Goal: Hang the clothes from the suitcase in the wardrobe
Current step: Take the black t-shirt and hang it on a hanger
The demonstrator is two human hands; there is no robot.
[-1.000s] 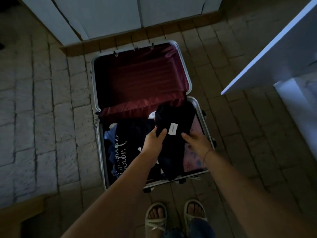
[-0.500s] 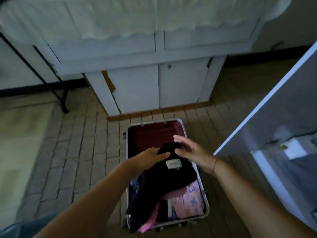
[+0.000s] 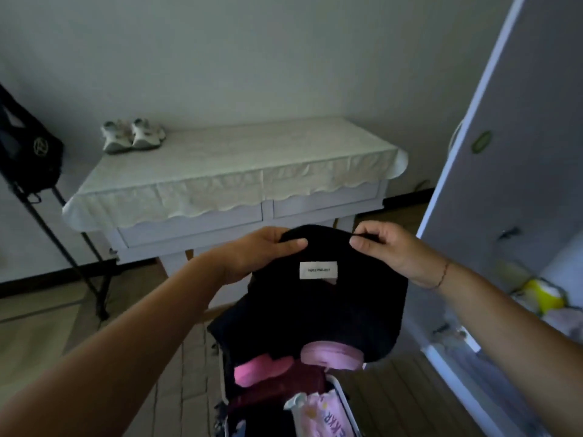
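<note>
The left hand is closed on the top edge of the black garment. Its thumb is laid across the front and its fingers are hidden behind the cloth. The right hand is pinched on the same edge, with the thumb pressed against curled fingers. A thin red string is worn on that wrist.

The garment is held up in the air between the two hands. A white label is seen just below the gripped edge. The lower folds hang down at six o'clock over the open suitcase. Pink clothes are bunched just beneath the folds; whether these are touched by the garment cannot be told.

At twelve o'clock from the hands, a white table draped with a scalloped cloth is set against the wall. A pair of shoes is placed on its far left corner. At three o'clock the wardrobe door is seen standing open. At nine o'clock a black bag is hung on a dark stand.
</note>
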